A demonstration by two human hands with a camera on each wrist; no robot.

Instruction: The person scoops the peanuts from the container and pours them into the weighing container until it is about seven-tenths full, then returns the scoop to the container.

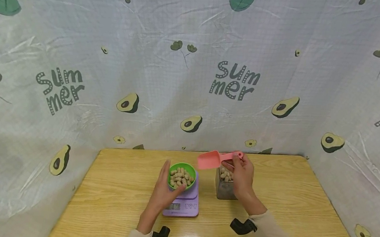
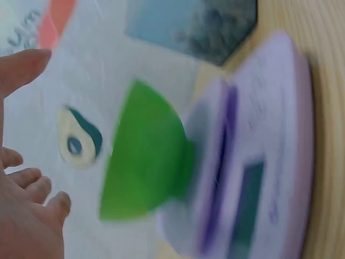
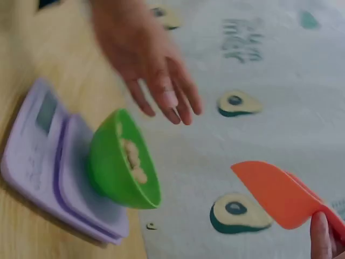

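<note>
A green bowl (image 1: 170,186) of unshelled peanuts (image 1: 180,177) stands on a lilac kitchen scale (image 1: 183,212). My left hand (image 1: 166,191) hovers at the bowl's left side with fingers extended; both wrist views show a gap between it and the bowl (image 2: 148,156). To the right, my right hand (image 1: 244,176) pinches the handle of a pink-red scoop (image 1: 210,160), raised above the table. No peanuts show in the scoop. Below that hand sits a grey box (image 1: 225,192) with more peanuts, partly hidden by the hand. The scale's display digits are too small to read surely.
A wooden table (image 1: 114,196) carries everything. Behind it and at both sides hangs a pale sheet (image 1: 166,80) printed with avocados, leaves and lettering. Black wrist mounts (image 1: 243,227) sit on both forearms.
</note>
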